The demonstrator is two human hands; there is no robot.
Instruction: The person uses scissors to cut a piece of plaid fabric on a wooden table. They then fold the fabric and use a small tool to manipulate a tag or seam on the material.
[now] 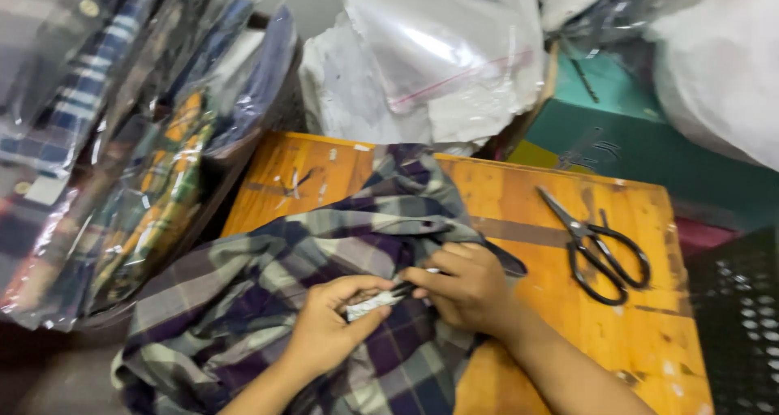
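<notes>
A plaid shirt (pixel 324 253) in purple, grey and cream lies crumpled across the orange wooden table (pixel 633 334). My left hand (pixel 329 330) pinches a small white tag (pixel 367 305) on the shirt between thumb and fingers. My right hand (pixel 466 289) is closed around a small dark tool whose tip meets the tag. What kind of tool it is stays hidden by my fingers. Both hands rest on the fabric near the table's front.
Black scissors (pixel 596 249) lie on the table to the right. Stacks of folded plaid shirts in clear plastic bags (pixel 122 139) lean at the left. Loose clear bags (pixel 438 50) pile behind the table. A green box (pixel 649 139) and a black perforated crate (pixel 742 318) stand at the right.
</notes>
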